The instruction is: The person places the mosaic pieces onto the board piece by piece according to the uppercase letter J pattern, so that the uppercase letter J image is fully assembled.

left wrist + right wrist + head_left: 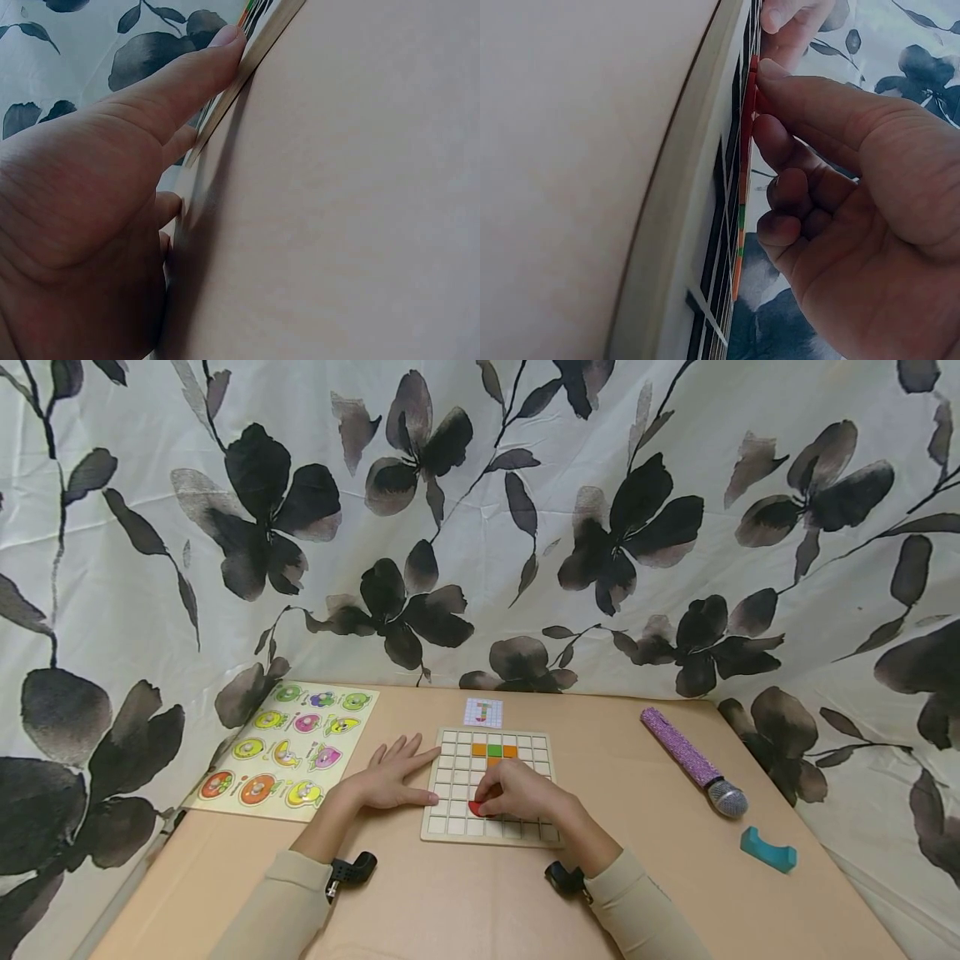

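Observation:
A white grid board [450, 810] with a wooden rim lies on the table. Orange tiles [510, 752] and a green tile [494, 751] fill squares near its far side. My left hand [390, 777] lies with spread fingers at the board's left side, its thumb [202, 67] touching the edge. Over the middle of the board, my right hand [521, 793] has curled fingers and pinches a red tile [476, 808] against the surface. More red [748, 124] shows along the board beside the thumb in the right wrist view; the right hand hides some squares from above.
Behind the board lies a small pattern card [483, 712]. A fruit-picture sheet [288, 752] is at left. To the right are a glittery purple microphone [690, 760] and a teal curved block [767, 850]. A floral cloth [480, 527] hangs behind the table.

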Tool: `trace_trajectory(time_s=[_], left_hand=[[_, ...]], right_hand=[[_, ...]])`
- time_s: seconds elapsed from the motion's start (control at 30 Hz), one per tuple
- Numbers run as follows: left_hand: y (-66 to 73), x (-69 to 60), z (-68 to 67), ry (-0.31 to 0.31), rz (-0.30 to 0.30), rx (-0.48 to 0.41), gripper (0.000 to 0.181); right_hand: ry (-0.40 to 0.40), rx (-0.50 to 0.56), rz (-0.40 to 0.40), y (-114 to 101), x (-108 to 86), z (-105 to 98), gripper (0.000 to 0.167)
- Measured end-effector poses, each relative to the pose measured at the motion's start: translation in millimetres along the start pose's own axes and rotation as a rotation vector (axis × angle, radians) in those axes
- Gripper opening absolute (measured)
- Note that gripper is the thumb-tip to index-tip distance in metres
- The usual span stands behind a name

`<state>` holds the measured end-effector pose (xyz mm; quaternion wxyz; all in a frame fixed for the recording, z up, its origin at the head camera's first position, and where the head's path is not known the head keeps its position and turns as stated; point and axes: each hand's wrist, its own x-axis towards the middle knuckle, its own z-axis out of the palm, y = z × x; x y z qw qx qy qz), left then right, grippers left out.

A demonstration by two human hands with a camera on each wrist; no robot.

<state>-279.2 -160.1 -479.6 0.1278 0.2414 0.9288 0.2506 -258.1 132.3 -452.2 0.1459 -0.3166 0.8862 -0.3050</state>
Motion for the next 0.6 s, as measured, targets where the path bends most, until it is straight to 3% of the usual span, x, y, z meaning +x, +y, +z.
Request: trace_trajectory(time_s=[0.27,0.6], left_hand=[[1.9,-0.9,-1.4,-0.008,-0.007,0.0,0.091],[0.5,-2.5,-3.9,0.037,0.012,-0.016,0.092]], right_hand=[[0.036,0.045,-0.01,5,-5.3,-10,0.008],[0.198,0.019,-0.022,16,-13.3,-28,0.019]])
